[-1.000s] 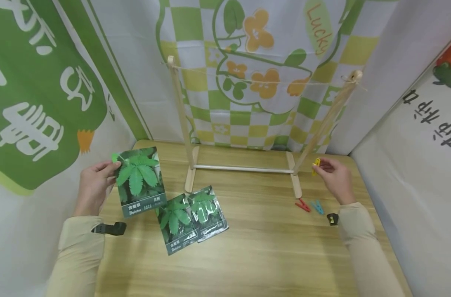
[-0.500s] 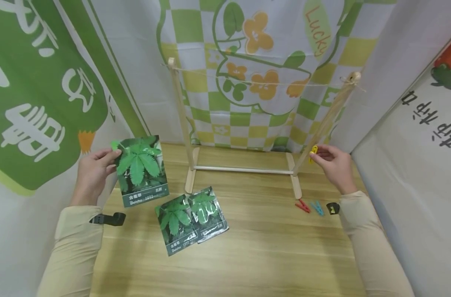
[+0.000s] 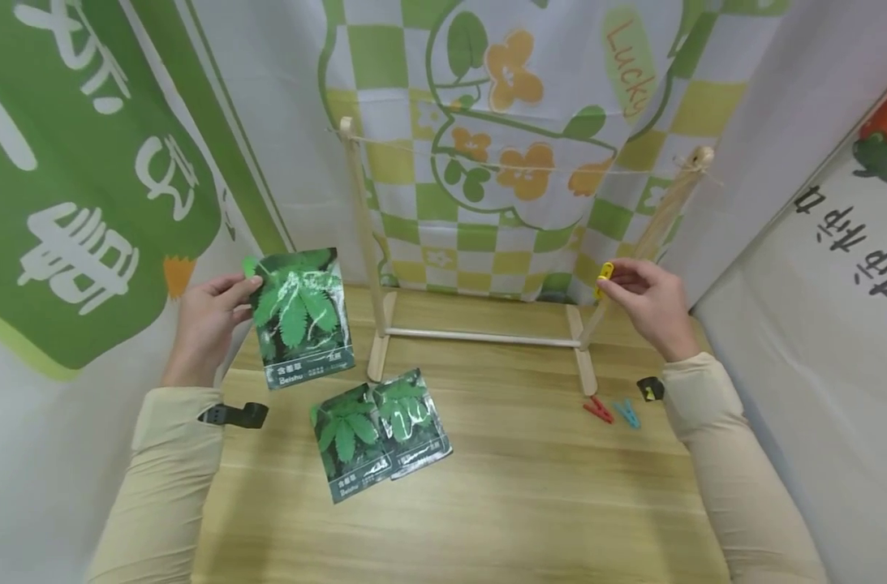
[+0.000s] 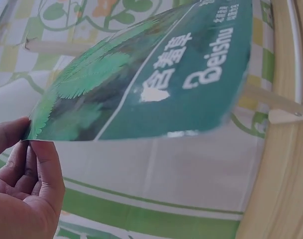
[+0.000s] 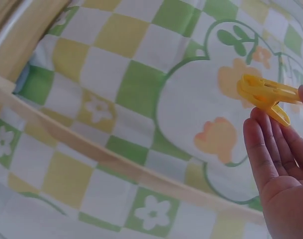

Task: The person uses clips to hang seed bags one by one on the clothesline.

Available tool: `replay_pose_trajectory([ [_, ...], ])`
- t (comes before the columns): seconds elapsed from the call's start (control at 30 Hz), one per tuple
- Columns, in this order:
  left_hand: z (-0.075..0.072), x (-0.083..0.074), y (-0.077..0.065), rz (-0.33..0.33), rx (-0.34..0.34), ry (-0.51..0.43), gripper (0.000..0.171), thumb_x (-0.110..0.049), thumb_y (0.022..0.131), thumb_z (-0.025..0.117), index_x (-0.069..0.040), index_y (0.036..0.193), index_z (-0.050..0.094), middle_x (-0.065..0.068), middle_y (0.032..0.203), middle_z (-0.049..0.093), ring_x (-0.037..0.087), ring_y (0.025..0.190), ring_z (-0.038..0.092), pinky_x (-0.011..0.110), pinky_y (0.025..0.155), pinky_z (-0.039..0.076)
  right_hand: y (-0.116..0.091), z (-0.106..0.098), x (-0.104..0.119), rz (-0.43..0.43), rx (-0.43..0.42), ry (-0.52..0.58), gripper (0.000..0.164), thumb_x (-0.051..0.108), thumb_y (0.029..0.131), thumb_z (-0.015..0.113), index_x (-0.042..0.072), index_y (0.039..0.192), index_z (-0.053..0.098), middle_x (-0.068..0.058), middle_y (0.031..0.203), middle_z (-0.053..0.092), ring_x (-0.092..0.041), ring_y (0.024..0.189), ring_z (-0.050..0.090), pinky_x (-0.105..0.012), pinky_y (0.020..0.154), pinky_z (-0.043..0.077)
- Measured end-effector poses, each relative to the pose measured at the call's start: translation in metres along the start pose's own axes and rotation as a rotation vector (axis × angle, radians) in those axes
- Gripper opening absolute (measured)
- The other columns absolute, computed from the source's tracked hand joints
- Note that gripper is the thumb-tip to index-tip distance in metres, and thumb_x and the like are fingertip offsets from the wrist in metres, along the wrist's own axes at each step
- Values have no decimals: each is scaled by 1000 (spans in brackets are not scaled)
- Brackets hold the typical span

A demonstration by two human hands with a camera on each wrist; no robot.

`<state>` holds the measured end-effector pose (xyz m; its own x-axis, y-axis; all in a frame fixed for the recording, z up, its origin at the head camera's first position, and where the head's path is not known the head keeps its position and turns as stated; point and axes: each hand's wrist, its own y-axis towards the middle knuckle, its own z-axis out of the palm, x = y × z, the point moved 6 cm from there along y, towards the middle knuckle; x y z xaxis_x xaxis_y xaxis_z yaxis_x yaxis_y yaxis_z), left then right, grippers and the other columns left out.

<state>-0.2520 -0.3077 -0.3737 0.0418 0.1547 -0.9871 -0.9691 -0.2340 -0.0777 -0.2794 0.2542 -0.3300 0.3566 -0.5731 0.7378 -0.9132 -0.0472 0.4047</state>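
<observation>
My left hand (image 3: 213, 320) pinches the left edge of a glossy green seed packet (image 3: 303, 320) with a leaf picture, raised over the table's left side. The left wrist view shows thumb and fingers on the packet's edge, with its printed front (image 4: 141, 84) bowed slightly. Between thumb and fingertips, my right hand (image 3: 653, 307) holds a yellow clothespin (image 3: 604, 281), level with the right post of a wooden rack (image 3: 480, 335). Up close, the yellow clothespin (image 5: 268, 95) points away from the fingers. A thin string (image 3: 516, 168) spans the tops of the posts.
Two more packets (image 3: 348, 438) lie overlapping on the wooden table (image 3: 501, 519). A red clothespin (image 3: 599, 410) and a blue clothespin (image 3: 627, 414) lie by the rack's right foot. A checked cloth (image 3: 480, 227) hangs behind the rack, and fabric walls flank both sides.
Both hands have risen. The left hand brings the packet up and slightly right; the right hand carries the yellow clothespin up and left. The packets and clothespins on the table stay put.
</observation>
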Motion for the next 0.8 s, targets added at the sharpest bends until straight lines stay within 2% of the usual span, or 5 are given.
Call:
replay_pose_trajectory([
  [0.1, 10, -2, 3, 15, 2, -35, 4, -16, 86, 75, -13, 88, 74, -6, 83, 71, 4, 70, 66, 16, 63, 56, 6, -2, 9, -40, -10, 20, 31, 5, 86, 73, -8, 113, 66, -15, 98, 69, 14, 80, 59, -4, 73, 50],
  [0.27, 24, -3, 8, 48, 20, -74, 5, -10, 88, 72, -12, 84, 73, -6, 80, 72, 4, 68, 64, 15, 60, 54, 15, -4, 25, -96, -17, 34, 30, 3, 85, 73, -9, 112, 66, -27, 100, 68, 14, 80, 60, -4, 73, 51],
  [0.33, 31, -4, 10, 67, 45, -76, 4, -10, 87, 73, -12, 84, 73, -6, 80, 71, 3, 69, 64, 15, 61, 54, 18, -4, 31, -100, -13, 41, 29, 4, 85, 73, -7, 112, 67, -27, 101, 68, 12, 81, 61, -6, 73, 52],
  [0.57, 56, -13, 19, 106, 99, -18, 9, -18, 87, 74, -11, 92, 72, -6, 89, 68, 3, 77, 63, 14, 68, 55, 37, -3, 52, -101, 13, 43, 30, 13, 87, 73, -1, 114, 68, -17, 103, 71, 6, 85, 63, -9, 76, 53],
  [0.8, 81, -29, 30, 153, 102, 16, 4, -14, 89, 72, -16, 85, 72, -7, 86, 65, 2, 74, 60, 13, 64, 53, 56, -1, 77, -158, 33, 50, 31, 11, 88, 73, -2, 115, 68, -21, 106, 70, 6, 86, 63, -10, 78, 53],
])
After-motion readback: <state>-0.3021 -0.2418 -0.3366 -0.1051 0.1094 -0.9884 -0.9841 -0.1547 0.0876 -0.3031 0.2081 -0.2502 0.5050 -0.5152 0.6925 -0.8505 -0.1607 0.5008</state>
